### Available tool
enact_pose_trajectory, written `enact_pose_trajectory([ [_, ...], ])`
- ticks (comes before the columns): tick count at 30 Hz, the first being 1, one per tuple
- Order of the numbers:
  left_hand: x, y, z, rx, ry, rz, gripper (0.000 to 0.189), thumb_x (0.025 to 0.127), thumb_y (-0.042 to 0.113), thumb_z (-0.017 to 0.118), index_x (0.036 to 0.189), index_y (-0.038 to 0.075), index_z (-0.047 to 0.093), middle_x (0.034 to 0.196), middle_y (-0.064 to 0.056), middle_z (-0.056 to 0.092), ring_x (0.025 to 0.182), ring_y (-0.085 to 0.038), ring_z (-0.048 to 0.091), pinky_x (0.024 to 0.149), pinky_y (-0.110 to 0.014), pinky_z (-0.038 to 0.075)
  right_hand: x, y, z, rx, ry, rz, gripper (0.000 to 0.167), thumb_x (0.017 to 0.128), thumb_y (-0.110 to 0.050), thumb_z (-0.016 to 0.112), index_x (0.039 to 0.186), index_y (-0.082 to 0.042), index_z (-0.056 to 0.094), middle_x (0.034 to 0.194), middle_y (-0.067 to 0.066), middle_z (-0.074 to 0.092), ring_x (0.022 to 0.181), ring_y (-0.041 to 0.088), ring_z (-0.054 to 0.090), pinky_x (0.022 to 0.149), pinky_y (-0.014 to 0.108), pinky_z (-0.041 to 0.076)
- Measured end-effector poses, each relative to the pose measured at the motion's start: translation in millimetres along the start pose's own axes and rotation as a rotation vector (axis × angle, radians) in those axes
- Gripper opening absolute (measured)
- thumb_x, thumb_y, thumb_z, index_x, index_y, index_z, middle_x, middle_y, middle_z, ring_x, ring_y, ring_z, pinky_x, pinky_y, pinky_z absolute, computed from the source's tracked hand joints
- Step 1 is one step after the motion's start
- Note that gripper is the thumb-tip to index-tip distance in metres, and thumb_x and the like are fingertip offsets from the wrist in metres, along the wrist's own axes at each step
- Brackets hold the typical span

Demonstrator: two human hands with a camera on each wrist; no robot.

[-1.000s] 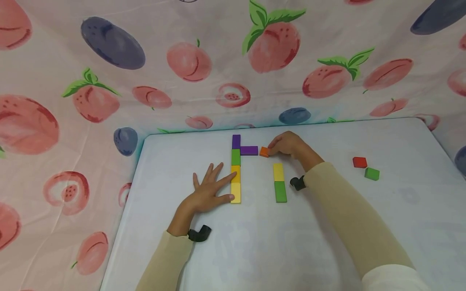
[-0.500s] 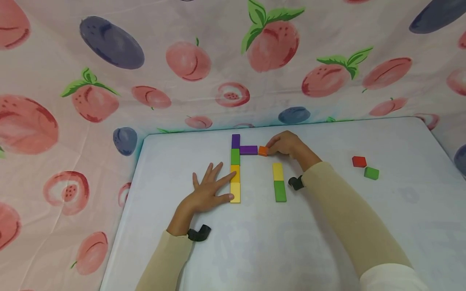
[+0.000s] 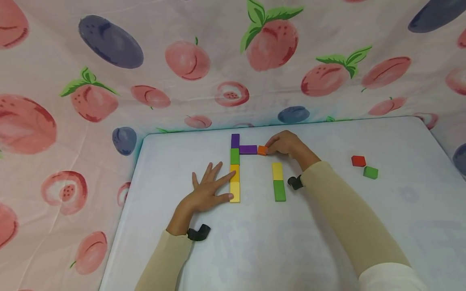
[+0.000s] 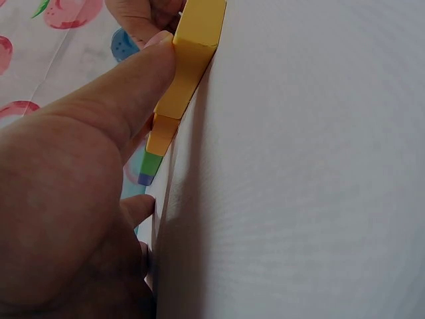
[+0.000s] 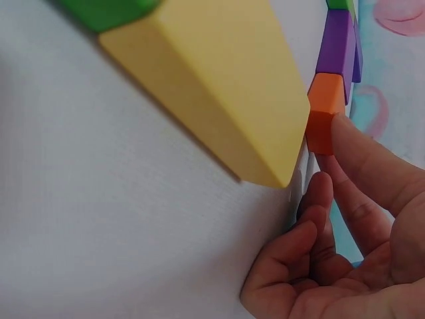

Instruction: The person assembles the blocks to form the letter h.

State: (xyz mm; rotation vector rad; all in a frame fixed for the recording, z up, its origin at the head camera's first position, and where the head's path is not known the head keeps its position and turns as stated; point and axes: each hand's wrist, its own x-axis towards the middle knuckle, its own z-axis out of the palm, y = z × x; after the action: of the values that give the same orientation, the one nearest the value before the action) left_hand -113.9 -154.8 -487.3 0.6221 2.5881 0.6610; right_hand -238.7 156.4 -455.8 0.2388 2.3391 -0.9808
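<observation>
In the head view a column of blocks runs away from me: a yellow block (image 3: 235, 192), an amber block (image 3: 236, 174), a green block (image 3: 234, 156) and a purple block (image 3: 235, 140). My left hand (image 3: 206, 195) lies with fingers spread, thumb on the yellow block's edge and index fingertip on the amber one. From the column a second purple block (image 3: 248, 150) points right. Against its right end sits a small orange block (image 3: 262, 150), which my right hand (image 3: 285, 144) pinches between thumb and index finger; the right wrist view shows the other fingers curled below.
Nearer me than the right hand, a pale yellow block (image 3: 277, 171) and a green block (image 3: 279, 190) form a short column. Off to the right lie a red block (image 3: 358, 161) and a green cube-like block (image 3: 370, 172). A fruit-print cloth (image 3: 204, 24) rises behind the white table (image 3: 255, 246).
My right hand has slid the orange block slightly left and straightened it, closing the gap to the purple block. The left hand stays in place on the column.
</observation>
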Motion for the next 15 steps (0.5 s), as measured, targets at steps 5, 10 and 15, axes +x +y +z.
enact_pose_trajectory([
  [5, 0.6, -1.8, 0.8, 0.005, 0.000, 0.004, 0.073, 0.096, 0.061, 0.060, 0.160, 0.043, 0.029, 0.174, -0.002, -0.002, 0.159, -0.033, -0.016, 0.110, -0.077, -0.022, 1.6, -0.2, 0.8, 0.003, 0.003, 0.007, 0.029, 0.092, -0.019, 0.075, 0.120, -0.015, 0.075, 0.137, 0.012, 0.056, 0.118, 0.030, 0.047, 0.102, 0.044, 0.048],
  [10, 1.1, -2.3, 1.3, 0.007, -0.002, -0.002, 0.073, 0.096, 0.061, 0.059, 0.160, 0.044, 0.029, 0.174, -0.001, -0.002, 0.159, -0.033, -0.016, 0.110, -0.077, -0.022, 1.3, 0.0, 0.8, 0.005, 0.005, 0.012, 0.030, 0.091, -0.020, 0.075, 0.121, -0.015, 0.074, 0.137, 0.012, 0.056, 0.119, 0.030, 0.047, 0.102, 0.044, 0.048],
  [15, 1.3, -1.3, 1.0, 0.005, -0.006, -0.007, 0.073, 0.095, 0.061, 0.060, 0.159, 0.044, 0.029, 0.174, -0.001, -0.002, 0.159, -0.034, -0.016, 0.110, -0.077, -0.022, 1.1, 0.4, 1.2, 0.006, 0.010, 0.006, 0.030, 0.091, -0.019, 0.075, 0.121, -0.015, 0.075, 0.138, 0.012, 0.056, 0.119, 0.030, 0.047, 0.103, 0.044, 0.048],
])
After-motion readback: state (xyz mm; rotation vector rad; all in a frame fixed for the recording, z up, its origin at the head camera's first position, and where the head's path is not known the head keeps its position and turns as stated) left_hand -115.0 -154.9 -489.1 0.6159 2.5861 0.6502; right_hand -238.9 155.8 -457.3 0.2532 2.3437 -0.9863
